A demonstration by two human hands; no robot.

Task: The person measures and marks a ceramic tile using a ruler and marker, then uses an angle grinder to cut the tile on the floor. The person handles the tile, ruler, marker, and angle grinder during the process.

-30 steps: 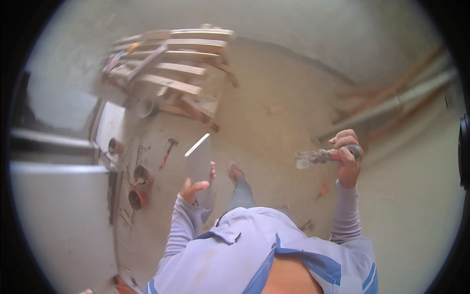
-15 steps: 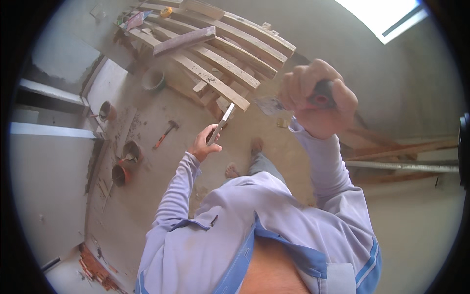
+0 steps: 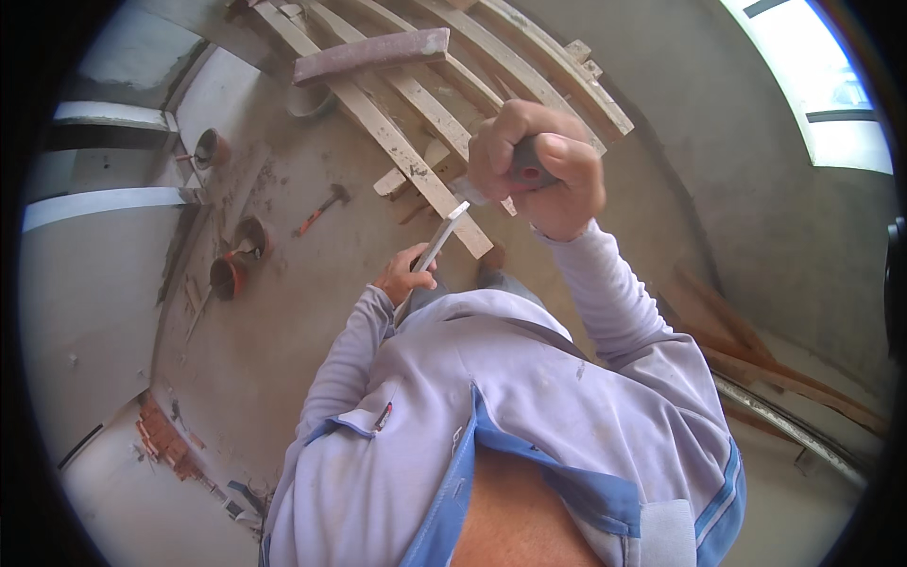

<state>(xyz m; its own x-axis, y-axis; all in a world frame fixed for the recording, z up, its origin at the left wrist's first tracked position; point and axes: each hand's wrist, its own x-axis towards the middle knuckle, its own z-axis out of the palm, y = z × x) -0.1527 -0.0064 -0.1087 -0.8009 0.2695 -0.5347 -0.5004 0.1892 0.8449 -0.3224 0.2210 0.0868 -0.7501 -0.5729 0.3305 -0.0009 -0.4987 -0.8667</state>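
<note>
My left hand (image 3: 403,274) is closed around a thin flat plate (image 3: 440,240), pale and seen nearly edge-on, with its far end up by the timber. In front of my chest and to the right, my right hand (image 3: 540,170) is raised, its fingers wrapped round the dark grey, red-tipped handle of a putty knife (image 3: 531,168). Most of that blade is hidden behind the fingers. Beyond both hands lies a slatted wooden frame (image 3: 397,142), with a dusty pinkish-brown block (image 3: 373,57) across its slats.
A red-handled hammer (image 3: 321,210) lies on the floor to the left. Farther left are a bucket (image 3: 210,148) and two reddish pots (image 3: 227,278). Broken bricks (image 3: 168,437) are heaped at the lower left. Long planks (image 3: 794,383) and a metal bar (image 3: 794,427) lie along the right wall.
My right hand has moved left, with the putty knife's end now close to the plate. The plate has come slightly nearer my body. The view has shifted, bringing the frame nearer.
</note>
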